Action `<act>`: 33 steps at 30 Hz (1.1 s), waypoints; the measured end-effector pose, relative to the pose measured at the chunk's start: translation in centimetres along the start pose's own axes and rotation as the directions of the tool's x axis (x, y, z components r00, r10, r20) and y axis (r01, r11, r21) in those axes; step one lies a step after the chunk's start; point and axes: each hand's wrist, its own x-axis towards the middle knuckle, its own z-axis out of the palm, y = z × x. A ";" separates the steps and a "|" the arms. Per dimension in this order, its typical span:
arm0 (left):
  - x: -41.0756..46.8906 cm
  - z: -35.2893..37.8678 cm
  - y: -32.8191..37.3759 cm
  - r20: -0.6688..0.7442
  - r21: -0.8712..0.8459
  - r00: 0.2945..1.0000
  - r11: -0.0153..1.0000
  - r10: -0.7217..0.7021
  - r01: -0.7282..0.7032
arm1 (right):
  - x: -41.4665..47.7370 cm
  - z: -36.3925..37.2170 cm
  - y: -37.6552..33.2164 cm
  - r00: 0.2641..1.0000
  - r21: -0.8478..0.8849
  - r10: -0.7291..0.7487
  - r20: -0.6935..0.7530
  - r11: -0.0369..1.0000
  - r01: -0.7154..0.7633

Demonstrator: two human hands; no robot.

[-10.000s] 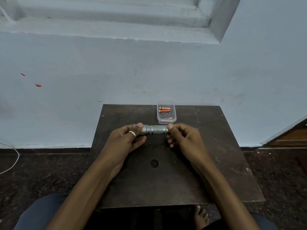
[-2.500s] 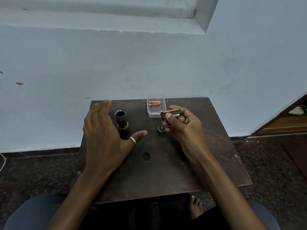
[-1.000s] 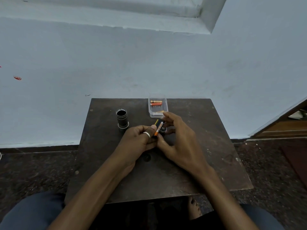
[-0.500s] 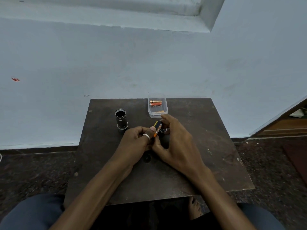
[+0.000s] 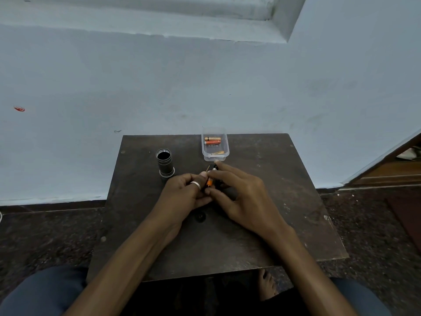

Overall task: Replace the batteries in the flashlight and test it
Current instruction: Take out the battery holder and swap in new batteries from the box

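Dim bluish light, soft shadows, wide-angle distortion

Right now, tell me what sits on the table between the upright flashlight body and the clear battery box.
Nothing: the head view shows bare table between flashlight body and battery box.

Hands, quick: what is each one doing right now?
Left hand: closed on the battery holder, pinching one side.
Right hand: closed on the same battery holder, from the other side.

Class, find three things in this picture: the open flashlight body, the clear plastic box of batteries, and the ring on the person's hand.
flashlight body [image 5: 165, 164]: head view, on its dark side wall.
plastic box [image 5: 226, 148]: head view, on its right wall.
ring [image 5: 196, 184]: head view, on the silver band, left hand.
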 end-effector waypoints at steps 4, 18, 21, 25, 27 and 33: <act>-0.1 0.3 0.2 0.010 -0.028 1.000 0.999 -0.015 0.015 | -0.1 0.0 0.0 1.000 -0.069 -0.009 -0.028 0.998 0.007; -0.2 0.3 0.4 -0.021 -0.037 0.999 0.999 -0.027 0.027 | 1.2 -2.1 1.3 0.744 0.294 0.621 -0.248 0.780 -0.553; -0.3 0.5 0.4 -0.020 -0.028 0.999 0.999 -0.032 0.031 | 1.0 -1.2 2.3 0.759 0.032 0.599 -0.255 0.790 -0.612; -0.5 0.5 0.5 -0.029 -0.035 0.999 0.998 -0.044 0.043 | 1.0 0.0 2.9 0.794 -0.104 0.529 -0.299 0.810 -0.578; -0.5 0.5 0.6 -0.027 -0.046 0.998 0.998 -0.052 0.050 | 1.0 0.2 3.0 0.803 -0.111 0.512 -0.307 0.818 -0.564; -0.5 0.6 0.8 -0.006 -0.073 0.998 0.995 -0.067 0.066 | 1.1 0.2 2.8 0.820 -0.092 0.500 -0.278 0.836 -0.541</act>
